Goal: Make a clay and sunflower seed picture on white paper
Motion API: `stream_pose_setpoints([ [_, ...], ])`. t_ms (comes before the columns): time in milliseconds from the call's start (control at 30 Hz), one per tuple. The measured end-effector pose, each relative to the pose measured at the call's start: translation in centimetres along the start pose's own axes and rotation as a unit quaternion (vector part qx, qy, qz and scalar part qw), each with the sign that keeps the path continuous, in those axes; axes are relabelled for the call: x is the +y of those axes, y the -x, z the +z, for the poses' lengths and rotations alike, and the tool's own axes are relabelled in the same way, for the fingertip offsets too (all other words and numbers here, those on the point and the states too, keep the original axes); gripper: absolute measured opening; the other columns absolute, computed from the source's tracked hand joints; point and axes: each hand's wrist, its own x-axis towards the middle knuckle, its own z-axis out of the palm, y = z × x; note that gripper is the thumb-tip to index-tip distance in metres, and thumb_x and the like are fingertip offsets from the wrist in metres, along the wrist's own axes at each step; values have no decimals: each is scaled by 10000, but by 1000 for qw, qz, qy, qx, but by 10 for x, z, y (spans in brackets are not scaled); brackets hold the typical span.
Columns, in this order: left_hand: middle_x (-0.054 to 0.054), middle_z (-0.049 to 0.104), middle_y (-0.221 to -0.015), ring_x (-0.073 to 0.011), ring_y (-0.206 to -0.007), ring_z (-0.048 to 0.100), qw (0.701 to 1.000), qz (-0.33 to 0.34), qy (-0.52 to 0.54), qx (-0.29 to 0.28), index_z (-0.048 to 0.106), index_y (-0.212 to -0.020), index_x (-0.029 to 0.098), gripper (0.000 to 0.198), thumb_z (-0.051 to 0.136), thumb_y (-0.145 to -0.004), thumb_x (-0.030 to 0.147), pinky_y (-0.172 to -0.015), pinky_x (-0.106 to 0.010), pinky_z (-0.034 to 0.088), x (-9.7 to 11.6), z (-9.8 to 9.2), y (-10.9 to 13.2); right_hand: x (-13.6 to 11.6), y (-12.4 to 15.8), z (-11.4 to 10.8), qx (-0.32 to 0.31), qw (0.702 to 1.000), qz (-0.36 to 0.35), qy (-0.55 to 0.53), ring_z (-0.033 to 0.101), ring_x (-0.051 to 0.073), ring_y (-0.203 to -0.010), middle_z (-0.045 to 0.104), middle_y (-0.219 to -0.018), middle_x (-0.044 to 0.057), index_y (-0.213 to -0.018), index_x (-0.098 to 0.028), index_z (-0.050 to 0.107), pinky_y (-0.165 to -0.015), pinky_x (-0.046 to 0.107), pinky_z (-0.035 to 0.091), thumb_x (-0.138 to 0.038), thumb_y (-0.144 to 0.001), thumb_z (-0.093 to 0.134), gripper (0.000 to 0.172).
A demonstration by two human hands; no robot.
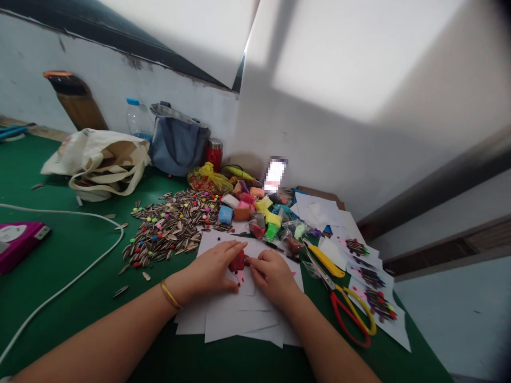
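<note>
My left hand point(215, 266), with a gold bangle at its wrist, rests on the stacked white paper point(239, 322). Its thumb and fingers are apart, curving around a red piece of modelling clay point(237, 260) on the top sheet. Below the red clay lies a pink clay shape with dark dots point(240, 276), partly covered by the thumb. My right hand point(273, 274) is closed at the right edge of the red clay. A small dark bit shows at its fingertips, too small to name.
Striped sunflower seeds point(175, 226) and coloured beads lie left of the paper. Bagged clay blocks point(241, 213) sit behind it, near a propped phone point(275, 174). To the right are a yellow cutter point(325, 260), scissors point(351, 314) and seed-decorated sheets point(379, 303). A white cable point(91, 263) crosses the left.
</note>
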Motion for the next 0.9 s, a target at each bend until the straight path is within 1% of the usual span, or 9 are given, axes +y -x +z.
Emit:
stream_pose_setpoints([
  [133, -116, 371, -1534, -308, -1407, 349, 1000, 6, 5, 1, 281, -1501, 294, 1095, 863, -577, 365, -1162, -464, 307, 0, 0, 0, 1, -1, 6, -8, 999, 14, -27, 524, 199, -855, 599, -859, 55, -1110, -235, 726, -779, 326, 424, -183, -894, 591, 260],
  [300, -112, 375, -1533, -314, -1398, 363, 1000, 3, 12, 3, 300, -1496, 300, 1087, 866, -570, 358, -1158, -473, 315, 0, 0, 0, 2, -1, 7, -11, 996, 45, -74, 540, 194, -901, 615, -902, 45, -1056, -236, 729, -811, 316, 436, -152, -861, 629, 235],
  [400, -108, 382, -1528, -306, -1394, 367, 1000, 2, 11, -1, 296, -1497, 295, 1078, 858, -578, 352, -1155, -466, 317, 1, -1, 0, 2, -3, 6, 12, 994, 66, -88, 547, 194, -918, 620, -913, 41, -1081, -231, 707, -827, 318, 438, -141, -861, 627, 251],
  [500, -98, 390, -1520, -289, -1384, 378, 1000, 11, 14, -9, 269, -1504, 297, 1089, 855, -587, 353, -1152, -440, 321, 4, -4, 0, 3, -5, 6, 40, 993, 91, -70, 545, 202, -916, 628, -914, 48, -1087, -216, 702, -830, 326, 434, -147, -870, 625, 240],
  [633, -88, 410, -1505, -285, -1371, 390, 999, 19, 15, -26, 256, -1503, 297, 1079, 848, -603, 353, -1139, -428, 330, 10, -7, 0, 2, -10, 6, 19, 994, 98, -47, 543, 196, -887, 623, -869, 37, -960, -224, 738, -814, 316, 427, -172, -866, 659, 134],
  [700, -91, 433, -1484, -293, -1355, 407, 999, 18, 13, -31, 258, -1502, 289, 1068, 842, -610, 356, -1123, -432, 345, 11, -8, 0, 1, -13, 7, 10, 994, 98, -44, 543, 190, -876, 617, -853, 30, -916, -231, 744, -804, 308, 423, -176, -860, 672, 106],
  [900, -83, 440, -1475, -306, -1344, 419, 999, 18, 11, -36, 270, -1494, 305, 1032, 824, -624, 357, -1105, -443, 358, 10, -7, -1, 0, -17, 11, 18, 993, 110, -28, 542, 186, -850, 608, -814, 25, -844, -231, 746, -776, 297, 419, -148, -852, 668, 114],
])
